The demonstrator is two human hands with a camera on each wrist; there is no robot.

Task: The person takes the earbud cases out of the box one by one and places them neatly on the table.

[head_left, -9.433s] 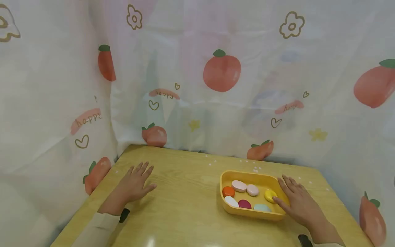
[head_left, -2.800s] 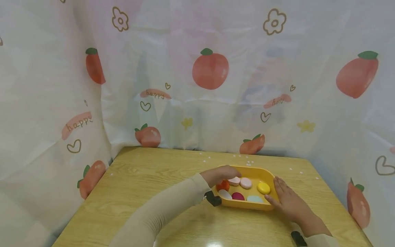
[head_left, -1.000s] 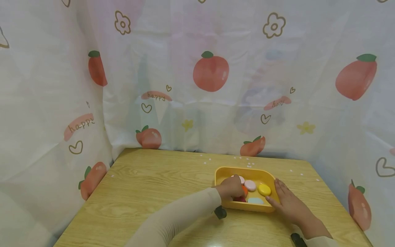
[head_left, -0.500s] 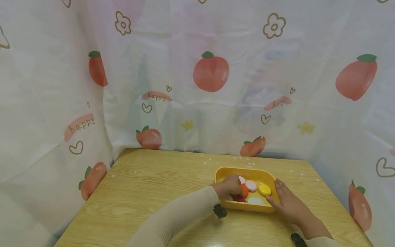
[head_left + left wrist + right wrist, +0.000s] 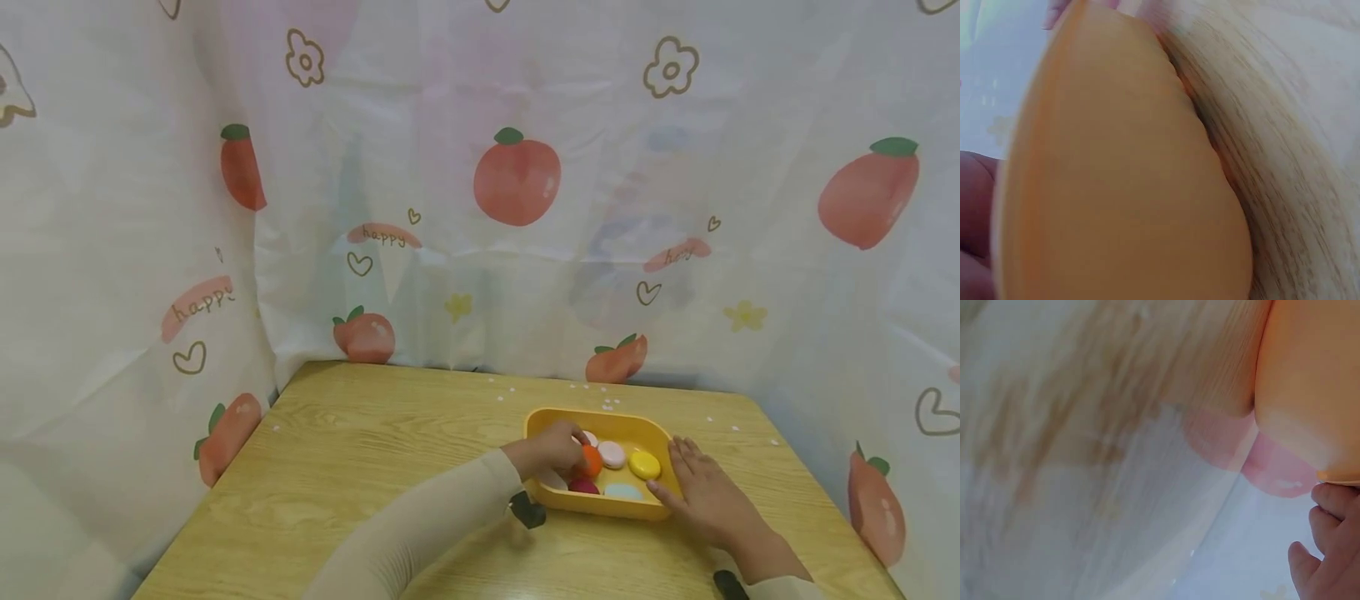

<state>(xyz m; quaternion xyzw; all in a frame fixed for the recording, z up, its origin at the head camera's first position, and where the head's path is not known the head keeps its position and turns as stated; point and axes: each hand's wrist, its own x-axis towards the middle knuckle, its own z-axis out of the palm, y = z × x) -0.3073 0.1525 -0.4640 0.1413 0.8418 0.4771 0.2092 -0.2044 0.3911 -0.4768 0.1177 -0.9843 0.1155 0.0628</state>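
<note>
Pinching orange disc [image 5: 593,461] in curled fingers of left hand [image 5: 553,448], inside tray [image 5: 615,505] stretching lengthwise left to right; touching tray's right end with straight fingers of right hand [image 5: 714,497]

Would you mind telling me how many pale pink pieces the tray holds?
2: one pale pink piece near the middle of the tray, another back-left, partly covered by the left hand, which may hide more.
</note>
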